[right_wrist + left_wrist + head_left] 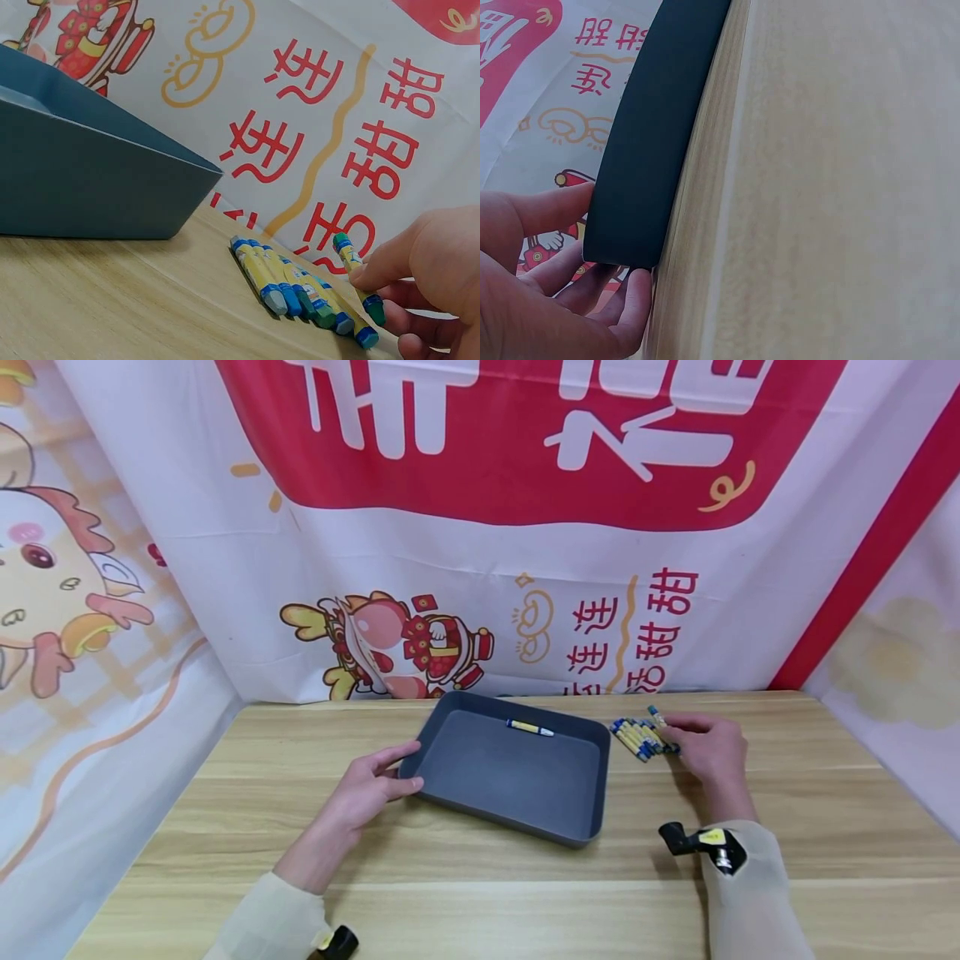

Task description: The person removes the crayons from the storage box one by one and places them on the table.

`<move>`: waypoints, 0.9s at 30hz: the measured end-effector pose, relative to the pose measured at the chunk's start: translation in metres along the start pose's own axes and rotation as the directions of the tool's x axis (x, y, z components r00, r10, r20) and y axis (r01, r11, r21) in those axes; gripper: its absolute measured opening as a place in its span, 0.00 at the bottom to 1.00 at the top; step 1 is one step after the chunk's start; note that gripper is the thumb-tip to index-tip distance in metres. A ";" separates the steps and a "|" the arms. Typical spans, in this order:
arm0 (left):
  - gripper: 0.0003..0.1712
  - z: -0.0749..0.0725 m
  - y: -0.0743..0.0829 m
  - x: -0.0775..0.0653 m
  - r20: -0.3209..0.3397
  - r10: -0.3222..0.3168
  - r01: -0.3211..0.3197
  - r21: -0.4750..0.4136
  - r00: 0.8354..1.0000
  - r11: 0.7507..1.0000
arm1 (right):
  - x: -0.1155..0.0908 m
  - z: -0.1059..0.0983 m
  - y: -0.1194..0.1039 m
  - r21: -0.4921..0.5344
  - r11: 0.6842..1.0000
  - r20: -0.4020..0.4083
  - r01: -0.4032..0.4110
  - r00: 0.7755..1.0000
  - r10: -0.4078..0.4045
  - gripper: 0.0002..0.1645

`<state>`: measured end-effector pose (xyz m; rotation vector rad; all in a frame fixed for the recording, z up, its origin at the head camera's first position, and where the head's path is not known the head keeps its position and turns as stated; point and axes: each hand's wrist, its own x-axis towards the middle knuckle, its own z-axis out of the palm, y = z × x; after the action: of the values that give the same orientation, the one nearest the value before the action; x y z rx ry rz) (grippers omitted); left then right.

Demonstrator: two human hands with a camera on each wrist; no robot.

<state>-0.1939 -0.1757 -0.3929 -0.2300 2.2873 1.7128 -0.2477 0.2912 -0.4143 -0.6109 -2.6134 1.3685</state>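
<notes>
A dark grey rectangular tray (502,785) lies on the wooden table, with one yellow-wrapped crayon (530,727) inside near its far wall. At the tray's left end my left hand (367,787) grips the rim and wall between thumb and fingers; the left wrist view shows the fingers (634,304) around the tray's end. Right of the tray, my right hand (708,747) pinches a green crayon (349,259) between thumb and fingers, tilted above a row of crayons (292,289). These have yellow wrappers and blue and green tips, and lie side by side on the table.
The wooden table (480,902) ends at the back against a white and red printed cloth (480,560). More printed cloth hangs at the left side (112,610). A small black camera (705,842) sits on my right wrist.
</notes>
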 end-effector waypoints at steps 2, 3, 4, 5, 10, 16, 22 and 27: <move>0.34 0.000 0.000 0.001 0.000 -0.004 0.004 0.001 1.000 1.000 | 0.000 -0.001 0.001 0.004 1.000 -0.007 -0.014 1.000 0.014 0.23; 0.34 0.000 -0.001 0.001 -0.001 -0.006 0.006 0.002 1.000 1.000 | 0.000 -0.001 0.001 0.002 1.000 -0.008 -0.020 1.000 0.020 0.23; 0.34 0.000 -0.001 0.002 -0.003 -0.008 0.008 0.001 1.000 1.000 | 0.000 -0.001 0.002 -0.002 1.000 -0.009 -0.023 1.000 0.023 0.23; 0.34 0.000 -0.001 0.002 -0.004 -0.009 0.009 0.000 1.000 1.000 | 0.000 -0.001 0.002 -0.005 1.000 -0.011 -0.024 1.000 0.024 0.22; 0.34 -0.001 -0.001 0.001 -0.001 -0.006 0.006 -0.001 1.000 1.000 | 0.002 0.000 0.004 -0.025 1.000 -0.027 -0.019 0.999 0.018 0.22; 0.34 0.000 0.000 0.001 0.007 0.003 -0.003 -0.004 1.000 1.000 | 0.003 -0.001 0.006 -0.046 0.999 -0.033 -0.020 0.999 0.019 0.21; 0.34 0.000 0.001 0.001 0.003 0.000 0.000 -0.001 1.000 1.000 | 0.002 -0.001 0.006 -0.058 0.998 -0.019 -0.025 1.000 0.024 0.20; 0.34 -0.001 0.000 0.001 0.005 0.002 -0.002 0.004 1.000 1.000 | 0.002 -0.002 0.007 -0.076 0.997 -0.025 -0.012 1.000 0.010 0.21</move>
<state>-0.1948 -0.1760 -0.3927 -0.2226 2.2871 1.7076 -0.2470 0.2968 -0.4192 -0.6496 -2.6571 1.2603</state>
